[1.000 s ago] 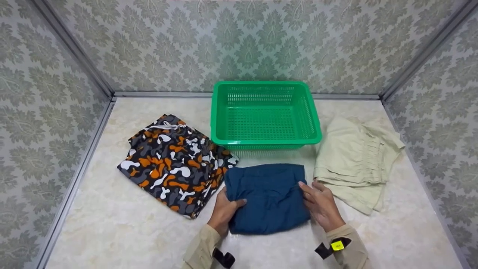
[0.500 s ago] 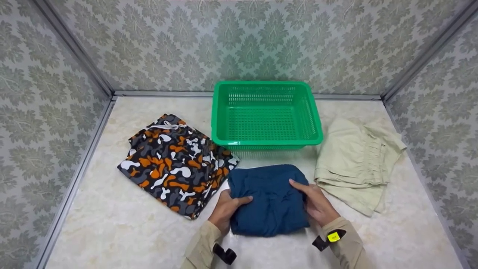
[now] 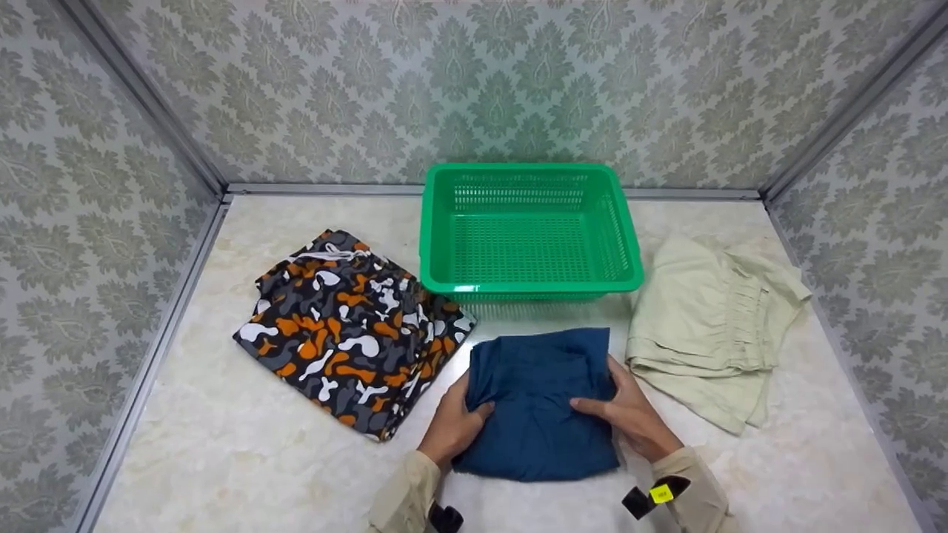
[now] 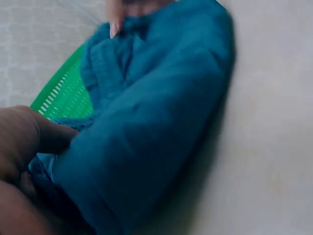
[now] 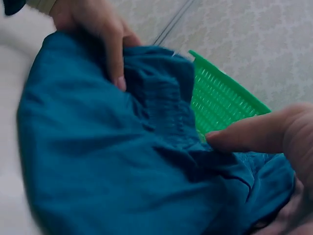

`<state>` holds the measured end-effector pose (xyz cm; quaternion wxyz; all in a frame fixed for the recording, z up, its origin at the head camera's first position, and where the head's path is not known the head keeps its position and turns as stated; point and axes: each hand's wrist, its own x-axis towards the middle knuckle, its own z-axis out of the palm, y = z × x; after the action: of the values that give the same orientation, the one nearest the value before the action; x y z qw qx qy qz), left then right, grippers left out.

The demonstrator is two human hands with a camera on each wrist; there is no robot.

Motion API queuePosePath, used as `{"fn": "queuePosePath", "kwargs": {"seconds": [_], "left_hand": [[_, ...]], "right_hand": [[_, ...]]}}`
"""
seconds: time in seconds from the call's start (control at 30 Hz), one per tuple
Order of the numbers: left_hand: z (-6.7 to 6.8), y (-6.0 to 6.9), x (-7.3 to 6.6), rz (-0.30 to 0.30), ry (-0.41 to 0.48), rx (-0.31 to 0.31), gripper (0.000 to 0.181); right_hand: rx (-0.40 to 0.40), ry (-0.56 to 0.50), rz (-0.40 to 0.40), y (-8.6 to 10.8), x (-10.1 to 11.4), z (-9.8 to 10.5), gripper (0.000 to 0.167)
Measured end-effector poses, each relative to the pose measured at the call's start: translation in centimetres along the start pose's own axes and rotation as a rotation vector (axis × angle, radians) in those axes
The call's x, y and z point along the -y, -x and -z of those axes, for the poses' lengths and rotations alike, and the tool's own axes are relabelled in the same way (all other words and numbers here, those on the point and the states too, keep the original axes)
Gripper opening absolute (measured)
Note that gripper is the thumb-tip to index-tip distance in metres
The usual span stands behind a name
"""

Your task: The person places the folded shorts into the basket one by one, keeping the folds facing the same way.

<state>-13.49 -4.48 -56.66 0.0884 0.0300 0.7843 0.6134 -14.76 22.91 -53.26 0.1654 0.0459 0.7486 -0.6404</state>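
A folded dark blue garment with a gathered elastic waistband, likely shorts (image 3: 541,422), is held between both hands in front of the basket. At its left edge the left hand (image 3: 453,426) grips it, thumb on top and fingers out of sight beneath. On the opposite edge the right hand (image 3: 637,414) does the same, its thumb lying across the cloth. Both wrist views show the blue shorts (image 4: 142,122) close up, with the elastic waistband (image 5: 164,105) visible. The undersides of the cloth and most fingertips are hidden.
Behind the blue shorts stands a green plastic basket (image 3: 531,287) with nothing in it. Camouflage-print shorts (image 3: 348,333) with a white drawstring lie left, touching the basket's corner. Beige shorts (image 3: 703,318) lie folded at right. Patterned walls (image 3: 503,89) enclose the table (image 3: 222,459).
The blue shorts have shifted slightly right and toward the person, and their top edge looks straighter. The right thumb has slid lower on the cloth. Both hands keep hold of it.
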Motion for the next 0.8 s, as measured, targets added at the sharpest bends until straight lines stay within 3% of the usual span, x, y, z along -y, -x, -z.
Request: {"fn": "queuePosePath", "kwargs": {"seconds": [0.13, 0.23, 0.33, 0.47, 0.57, 0.67, 0.73, 0.8], "left_hand": [[0.1, 0.4, 0.1, -0.142, -0.170, -0.034, 0.058], [0.2, 0.7, -0.5, -0.218, -0.277, -0.065, 0.053], [0.4, 0.7, -1.8, -0.244, -0.322, -0.080, 0.059], [1.2, 0.4, -4.3, -0.265, -0.311, -0.112, 0.079], [2.0, -0.5, -6.3, -0.363, -0.334, -0.125, 0.076], [3.0, -1.7, -8.3, -0.461, -0.385, -0.109, 0.054], [3.6, -2.8, -9.7, -0.475, -0.400, -0.082, 0.045], [4.2, -4.0, -11.1, -0.430, -0.399, -0.056, 0.041]], "right_hand": [[-0.061, 0.167, 0.093, 0.2, -0.4, -0.2, 0.086], [-0.105, 0.202, 0.178, 0.3, -0.4, -0.4, 0.075], [-0.135, 0.213, 0.236, 0.5, 0.3, -0.3, 0.069], [-0.166, 0.227, 0.298, 0.6, 2.4, 0.2, 0.065], [-0.197, 0.220, 0.359, 0.2, 4.6, 0.6, 0.061], [-0.207, 0.203, 0.411, -0.9, 6.9, 1.1, 0.062], [-0.209, 0.215, 0.434, -1.7, 8.4, 1.5, 0.064], [-0.219, 0.249, 0.454, -2.8, 10.0, 1.9, 0.067]]}}
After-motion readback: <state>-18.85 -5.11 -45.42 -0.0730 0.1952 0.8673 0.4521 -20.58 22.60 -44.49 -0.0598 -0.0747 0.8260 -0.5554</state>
